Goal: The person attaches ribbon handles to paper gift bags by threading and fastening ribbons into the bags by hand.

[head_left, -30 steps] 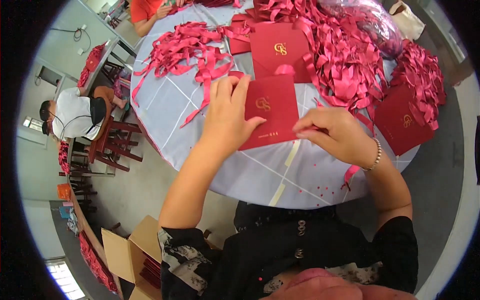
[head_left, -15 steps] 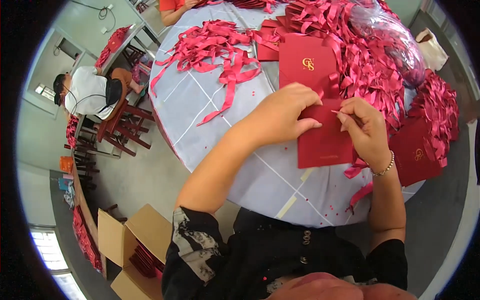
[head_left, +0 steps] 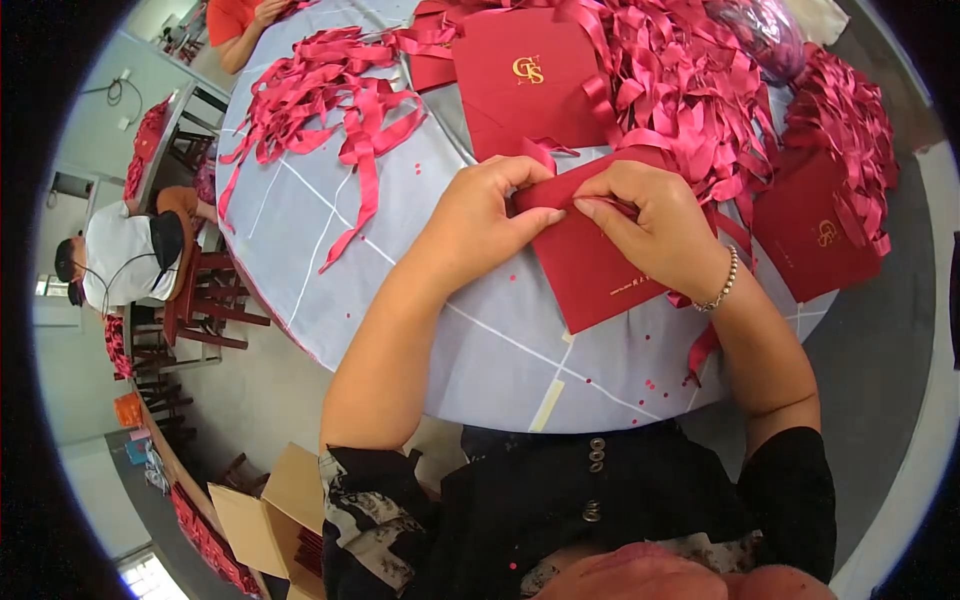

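Observation:
A flat red paper bag (head_left: 590, 280) lies slanted on the round table before me. My left hand (head_left: 488, 212) grips its upper left edge, the thumb on top and the fingers behind. Over the bag's upper part, my right hand (head_left: 655, 215) is closed in a pinch, thumb tip against the forefinger. What it pinches is mostly hidden by the fingers. Red ribbon (head_left: 545, 150) shows behind the bag's top edge. Just beyond lies another red bag (head_left: 530, 95) with a gold emblem, beside a big heap of bags with ribbon handles (head_left: 690, 90).
Loose red ribbons (head_left: 330, 90) lie at the table's far left. More ribboned bags (head_left: 820, 220) hang over its right edge. Small red dots dot the pale cloth (head_left: 480, 340). An open cardboard box (head_left: 250, 520) stands lower left. A seated person (head_left: 125, 250) and a person in orange (head_left: 240, 30) are nearby.
The view has shifted, so the table sits further left and higher. The bag has turned to a slant, and my right hand has closed more tightly over its upper part.

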Available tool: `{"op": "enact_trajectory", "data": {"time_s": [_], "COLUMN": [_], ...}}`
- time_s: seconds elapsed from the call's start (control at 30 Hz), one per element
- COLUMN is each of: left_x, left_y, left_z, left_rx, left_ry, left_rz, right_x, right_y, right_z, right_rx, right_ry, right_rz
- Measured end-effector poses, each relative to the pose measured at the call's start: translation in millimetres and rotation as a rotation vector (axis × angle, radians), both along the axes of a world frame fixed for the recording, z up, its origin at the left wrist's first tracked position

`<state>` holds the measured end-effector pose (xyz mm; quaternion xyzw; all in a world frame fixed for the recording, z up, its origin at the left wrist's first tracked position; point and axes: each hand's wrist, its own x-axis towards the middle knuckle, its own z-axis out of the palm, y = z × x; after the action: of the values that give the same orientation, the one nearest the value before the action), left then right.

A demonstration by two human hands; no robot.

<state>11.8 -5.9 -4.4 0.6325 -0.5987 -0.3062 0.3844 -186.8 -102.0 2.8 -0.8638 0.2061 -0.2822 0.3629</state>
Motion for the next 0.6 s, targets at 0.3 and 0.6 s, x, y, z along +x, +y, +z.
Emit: {"op": "enact_trajectory", "data": {"time_s": [0.3, 0.6], "left_x": [-1.6, -5.4], "left_y": [2.0, 2.4], "left_z": [2.2, 2.7], "left_rx": [-0.049, -0.066], "left_ry": [-0.054, -0.057], "left_rz": [0.001, 0.02], "right_x": [8.4, 10.7], "right_y": [8.1, 7.9], "right_z": [-8.5, -11.6], "right_rx": [-0.066, -0.069], "right_ry": [-0.069, -0.055], "right_rz": [-0.057, -0.138]}}
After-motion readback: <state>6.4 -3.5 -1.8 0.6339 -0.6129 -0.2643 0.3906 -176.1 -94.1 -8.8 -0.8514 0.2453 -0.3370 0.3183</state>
